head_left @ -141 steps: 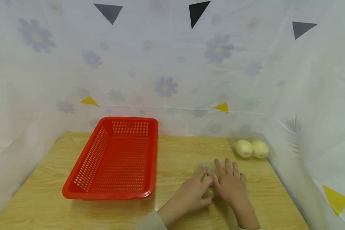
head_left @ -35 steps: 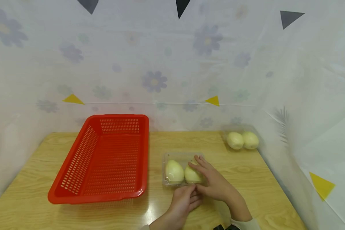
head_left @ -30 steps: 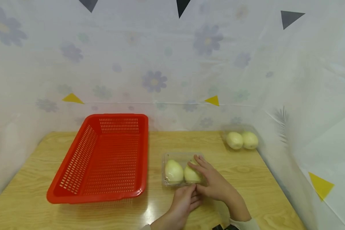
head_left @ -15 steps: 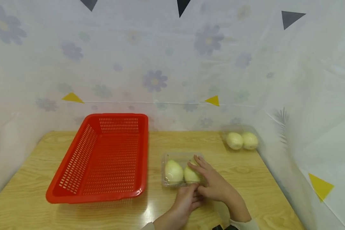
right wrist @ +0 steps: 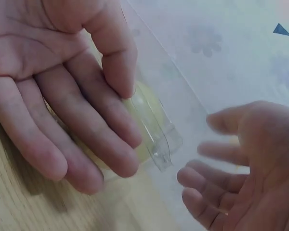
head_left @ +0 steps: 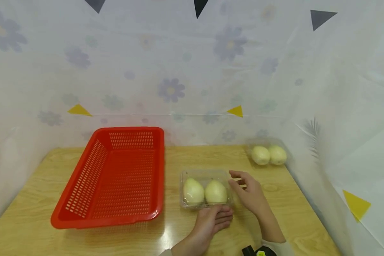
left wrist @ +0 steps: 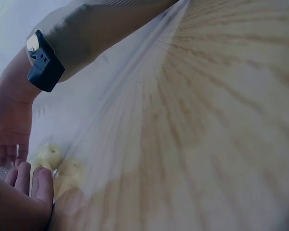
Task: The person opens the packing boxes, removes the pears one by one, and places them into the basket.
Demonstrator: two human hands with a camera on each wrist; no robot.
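Observation:
A clear plastic clamshell box (head_left: 201, 174) with two pale yellow pears (head_left: 193, 191) in it lies on the table. My left hand (head_left: 210, 223) is at the box's front edge, its thumb touching the rim. In the right wrist view the left hand's fingers (right wrist: 89, 122) extend loosely past the box wall, palm towards the camera. Just off the box's right side, my right hand (head_left: 250, 192) holds nothing, fingers loosely bent. A black device is strapped to the right wrist; the left wrist view shows both hands partly.
A red perforated basket (head_left: 161, 177) stands on the left of the wooden table (head_left: 195, 156), nothing inside. At the back right sits another clear box (head_left: 265, 142) with two pears. A flower-patterned white sheet (head_left: 204, 71) hangs behind.
My right hand has come off the box and moved right, uncovering the right pear. The left hand's fingers have shifted slightly right. Earlier, both hands and the box were farther right.

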